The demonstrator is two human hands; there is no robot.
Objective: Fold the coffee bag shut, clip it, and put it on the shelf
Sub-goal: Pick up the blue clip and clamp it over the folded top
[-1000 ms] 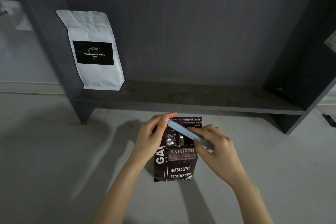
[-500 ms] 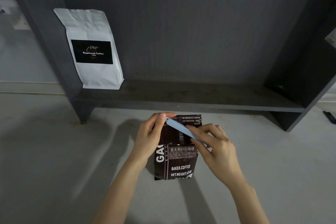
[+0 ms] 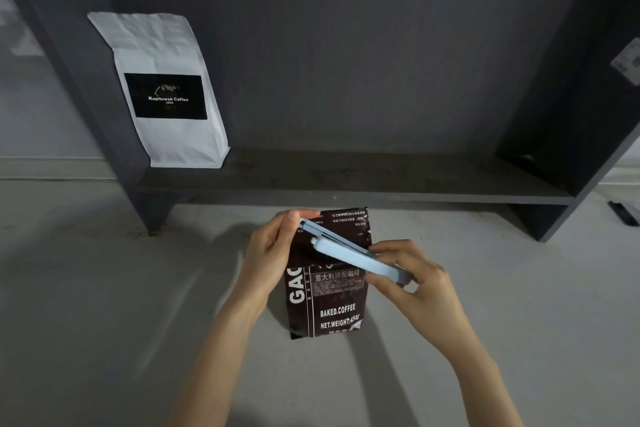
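Note:
A dark brown coffee bag (image 3: pixel 332 302) with white print lies on the pale floor in front of the shelf, its top folded over. A long light-blue clip (image 3: pixel 349 255) slants across the bag's upper part, slightly parted at its left end. My left hand (image 3: pixel 273 253) pinches the clip's left end against the bag's top left corner. My right hand (image 3: pixel 412 281) grips the clip's right end, fingers wrapped around it. The dark grey shelf board (image 3: pixel 346 180) runs just beyond the bag.
A white coffee bag (image 3: pixel 162 87) with a black label stands at the shelf's left end, against the left upright (image 3: pixel 86 80). The right upright (image 3: pixel 588 149) closes the shelf. A small dark object (image 3: pixel 623 213) lies on the floor at far right.
The clip's two arms have come apart at the left end. Both hands stay on the clip ends and the bag has barely moved.

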